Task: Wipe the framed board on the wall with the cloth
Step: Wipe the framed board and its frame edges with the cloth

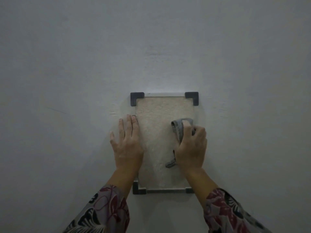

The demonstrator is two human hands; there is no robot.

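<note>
Head view: looking at a plain grey wall [67, 64], dim light, both hands raised to it.
Board: framed board [159, 140] hangs on the wall, low in the centre of the view, upright and taller than wide.
Board surface: pale beige, rough texture.
Frame: thin light edge with dark corner pieces [137, 98], one at each corner; the lower right one is mostly hidden by the right forearm.
Left hand: left hand [126, 143] lies flat, fingers spread wide and pointing up, holding nothing.
Left hand place: over the board's left edge, index finger on the frame line, the other fingers on bare wall just left of it.
Right hand: right hand [191, 147] is closed around the cloth, fingers curled.
Right hand place: on the right half of the board, near its right edge, about mid-height.
Cloth: grey cloth [180, 127] is bunched, folded over the fingertips and pressed on the board; a loose end hangs below the palm.
Sleeves: floral sleeves [104, 211] in grey, red and black cover both forearms.
</note>
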